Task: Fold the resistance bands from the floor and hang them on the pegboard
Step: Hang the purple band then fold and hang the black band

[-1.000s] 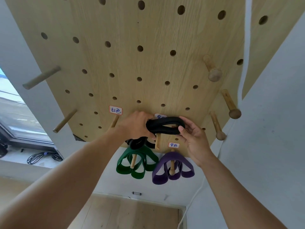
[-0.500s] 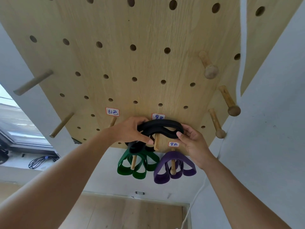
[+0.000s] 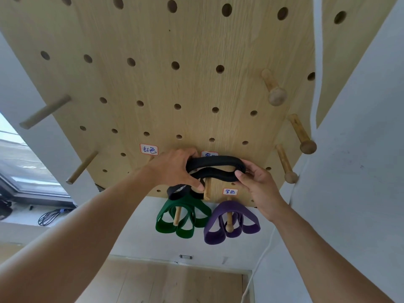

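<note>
A folded black resistance band (image 3: 215, 161) is stretched between both hands against the wooden pegboard (image 3: 175, 84). My left hand (image 3: 175, 169) grips its left end, and a black loop hangs below that hand. My right hand (image 3: 255, 182) pinches its right end. The band's loops sit around a wooden peg (image 3: 207, 190) under a white label. Below, a folded green band (image 3: 181, 217) hangs on its own peg and a folded purple band (image 3: 231, 221) hangs on another.
Bare pegs stick out at the left (image 3: 44, 112) and lower left (image 3: 82, 167). Three knobbed pegs (image 3: 274, 88) stand along the board's right side. A white wall (image 3: 360, 149) closes in on the right. Cables (image 3: 51, 216) lie by the window at the lower left.
The black band has been spread wider between the hands and slid further onto its peg. The view has tilted up slightly toward the board.
</note>
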Available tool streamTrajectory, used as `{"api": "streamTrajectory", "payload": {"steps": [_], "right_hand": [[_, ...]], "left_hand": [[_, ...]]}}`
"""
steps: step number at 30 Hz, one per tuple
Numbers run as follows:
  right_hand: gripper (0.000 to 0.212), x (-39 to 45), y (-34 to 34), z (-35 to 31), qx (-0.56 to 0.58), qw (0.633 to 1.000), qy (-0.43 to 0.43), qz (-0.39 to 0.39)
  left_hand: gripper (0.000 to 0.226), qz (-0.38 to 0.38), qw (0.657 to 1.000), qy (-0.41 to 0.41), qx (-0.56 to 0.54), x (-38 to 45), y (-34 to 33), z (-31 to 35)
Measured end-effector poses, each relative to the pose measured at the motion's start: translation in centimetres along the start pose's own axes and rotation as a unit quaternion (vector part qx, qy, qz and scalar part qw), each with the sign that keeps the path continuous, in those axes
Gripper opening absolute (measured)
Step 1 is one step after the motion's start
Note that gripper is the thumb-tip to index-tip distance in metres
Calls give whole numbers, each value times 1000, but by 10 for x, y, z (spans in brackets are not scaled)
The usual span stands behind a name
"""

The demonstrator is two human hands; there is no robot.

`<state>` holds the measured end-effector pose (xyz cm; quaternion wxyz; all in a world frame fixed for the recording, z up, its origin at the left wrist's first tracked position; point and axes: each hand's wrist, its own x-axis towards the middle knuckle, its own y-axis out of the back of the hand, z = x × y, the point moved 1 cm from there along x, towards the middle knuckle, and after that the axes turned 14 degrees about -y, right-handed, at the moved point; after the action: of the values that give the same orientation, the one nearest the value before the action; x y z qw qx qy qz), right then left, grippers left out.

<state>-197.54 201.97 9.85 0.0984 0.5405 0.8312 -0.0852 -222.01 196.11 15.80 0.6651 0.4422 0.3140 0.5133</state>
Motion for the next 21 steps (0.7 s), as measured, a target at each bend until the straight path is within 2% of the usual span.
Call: {"api": "streamTrajectory", "payload": {"steps": [5,9,16,18,21], "right_hand": [[29,-2,-2,-4,-4,1000,6,10],[27,-2,-1,-3,6,1000,-6,18],[28,-3,2,12,43,994,-94,-20],[31,-6,4,9,-50,997,-66,12],[47,-11,4,-3,-247,967,0,61]], "left_hand": [[52,-4,998,-17,62,3,6,4],[43,0,1000,-21,19,0,3,4],[28,66,996,15,-52,-1,-18,-2],[27,78,993,23,-87,-1,-19,-3],[30,82,993,14,-80,2,-16,-2]]}}
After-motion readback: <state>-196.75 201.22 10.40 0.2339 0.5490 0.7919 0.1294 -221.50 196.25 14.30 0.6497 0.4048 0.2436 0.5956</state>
